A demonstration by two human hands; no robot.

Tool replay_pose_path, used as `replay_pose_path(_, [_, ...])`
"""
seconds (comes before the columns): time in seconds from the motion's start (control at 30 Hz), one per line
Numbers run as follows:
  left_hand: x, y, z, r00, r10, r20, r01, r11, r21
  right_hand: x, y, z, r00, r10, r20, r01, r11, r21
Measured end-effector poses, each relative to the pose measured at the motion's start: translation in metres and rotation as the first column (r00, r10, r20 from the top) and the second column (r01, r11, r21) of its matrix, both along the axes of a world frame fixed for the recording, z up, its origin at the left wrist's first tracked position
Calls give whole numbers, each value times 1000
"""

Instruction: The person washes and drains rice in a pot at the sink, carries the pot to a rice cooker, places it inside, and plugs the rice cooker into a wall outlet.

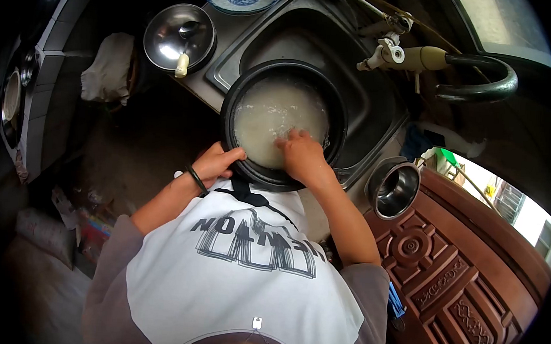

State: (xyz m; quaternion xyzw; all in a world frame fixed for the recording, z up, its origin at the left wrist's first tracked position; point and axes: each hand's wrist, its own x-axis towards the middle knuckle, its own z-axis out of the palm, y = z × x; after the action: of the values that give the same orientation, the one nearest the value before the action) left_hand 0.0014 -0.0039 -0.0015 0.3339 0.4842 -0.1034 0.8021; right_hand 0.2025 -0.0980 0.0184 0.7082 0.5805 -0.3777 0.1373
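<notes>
A dark round pot [231,108] rests over the near edge of a metal sink [279,28]. Cloudy whitish water [273,108] fills much of it; what lies beneath the surface is hard to make out. My left hand [219,160], with a dark band at the wrist, grips the pot's near left rim, thumb on top. My right hand [302,156] reaches over the near right rim, its fingers apart and the tips at the water, with nothing seen in them.
Left of the sink stands a metal bowl [160,36] with a pale-handled ladle [182,63]. Behind is a blue-patterned plate [223,3]. A tap [386,55] overhangs the sink's far right. An empty metal bowl [397,190] sits at right, near a carved brown door [434,272].
</notes>
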Motion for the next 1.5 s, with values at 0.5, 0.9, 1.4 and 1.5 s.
replay_pose_path(0.5, [2, -17, 16, 944, 323, 72, -323, 851, 415, 40, 26, 7, 976, -217, 18, 200, 927, 318])
replay_pose_path(0.9, [-2, -17, 0, 927, 353, 122, -374, 863, 340, -18, 6, -17, 980, 172, -104, -113, 899, 423])
replay_pose_path(1.4, [-13, -23, -21, 934, 320, 158, -351, 743, 570, -11, 11, 3, 977, -59, -207, 115, 956, 270])
replay_pose_path(1.5, [-13, -22, -21, 933, 324, 158, -338, 636, 694, 15, 15, 18, 956, -213, -204, 270, 911, 313])
